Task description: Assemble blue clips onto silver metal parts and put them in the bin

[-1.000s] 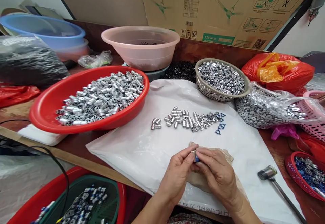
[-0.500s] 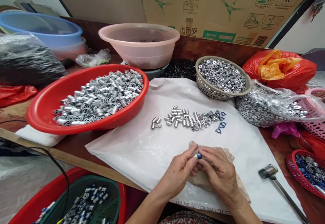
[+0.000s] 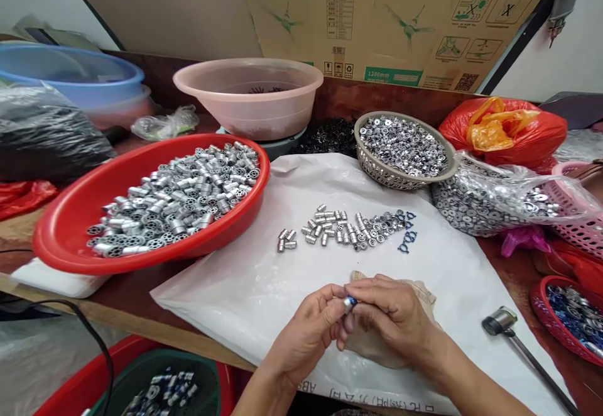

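My left hand (image 3: 304, 334) and my right hand (image 3: 391, 318) meet over the near part of a white plastic sheet (image 3: 249, 278). Together their fingertips pinch a small silver metal cylinder with a blue ring (image 3: 349, 303) on it. Both hands are closed on it. A beige cloth (image 3: 421, 291) lies under my right hand. Beyond the hands a row of loose silver cylinders (image 3: 339, 227) lies on the sheet, with a few blue rings (image 3: 406, 240) at its right end.
A red basin (image 3: 70, 227) of silver cylinders sits at left, a pink basin (image 3: 249, 98) behind, a beige basket (image 3: 402, 152) of metal discs at right. A hammer (image 3: 504, 325) lies at right. A bag of discs (image 3: 494, 199) and a red tray (image 3: 572, 315) stand at the right edge.
The hands have shifted slightly left and turned the small part between the fingertips. The view has tilted a little; nothing else on the table moved.
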`<state>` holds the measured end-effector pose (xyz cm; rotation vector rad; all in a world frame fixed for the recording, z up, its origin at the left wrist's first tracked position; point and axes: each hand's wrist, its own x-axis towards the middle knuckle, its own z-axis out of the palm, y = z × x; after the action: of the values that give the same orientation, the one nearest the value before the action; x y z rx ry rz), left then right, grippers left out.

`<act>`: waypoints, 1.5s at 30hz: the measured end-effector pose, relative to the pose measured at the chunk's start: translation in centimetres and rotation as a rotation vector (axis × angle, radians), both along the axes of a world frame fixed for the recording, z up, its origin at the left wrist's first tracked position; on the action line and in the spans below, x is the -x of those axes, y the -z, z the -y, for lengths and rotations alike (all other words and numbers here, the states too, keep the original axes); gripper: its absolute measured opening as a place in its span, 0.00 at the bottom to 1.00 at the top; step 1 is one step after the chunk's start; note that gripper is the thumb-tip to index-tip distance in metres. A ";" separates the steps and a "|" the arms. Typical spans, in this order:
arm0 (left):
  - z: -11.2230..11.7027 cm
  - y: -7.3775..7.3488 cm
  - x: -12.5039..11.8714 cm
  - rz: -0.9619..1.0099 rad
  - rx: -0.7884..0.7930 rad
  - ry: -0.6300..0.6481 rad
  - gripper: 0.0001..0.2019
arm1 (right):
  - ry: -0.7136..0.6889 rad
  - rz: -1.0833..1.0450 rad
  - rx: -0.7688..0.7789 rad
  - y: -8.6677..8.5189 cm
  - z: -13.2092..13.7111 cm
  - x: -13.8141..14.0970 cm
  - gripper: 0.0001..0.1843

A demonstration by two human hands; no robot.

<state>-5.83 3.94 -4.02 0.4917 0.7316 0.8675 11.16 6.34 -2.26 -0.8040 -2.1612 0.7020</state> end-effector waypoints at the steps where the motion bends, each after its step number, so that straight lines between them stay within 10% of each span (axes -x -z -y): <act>1: 0.0 0.1 -0.1 -0.038 0.017 -0.032 0.16 | 0.041 -0.004 -0.021 0.5 0.2 0.1 0.18; 13: 1.2 0.2 -3.1 -0.002 0.024 -0.367 0.10 | 0.313 0.012 -0.174 2.2 2.2 0.7 0.19; 23: 0.5 0.6 -1.1 0.227 0.141 0.150 0.14 | 0.150 -0.053 0.184 1.1 1.2 -1.0 0.13; 28: 0.0 1.0 -1.4 0.324 0.151 0.206 0.14 | 0.031 0.009 0.182 0.1 0.9 -2.2 0.12; 32: -0.6 1.0 -2.2 0.250 0.197 0.081 0.12 | -0.007 0.216 0.246 0.1 -1.7 -2.6 0.11; 38: -1.4 0.2 -2.6 0.156 0.257 -0.207 0.13 | 0.423 0.667 0.250 1.8 -7.6 -0.9 0.12; 45: -1.1 0.3 -2.9 0.134 0.236 -0.231 0.14 | 0.474 0.761 0.223 2.7 -7.7 -0.6 0.07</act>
<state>-2.95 5.04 -4.28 0.1381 0.7650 1.0038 11.78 14.02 -5.00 -1.8635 -2.3896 0.4208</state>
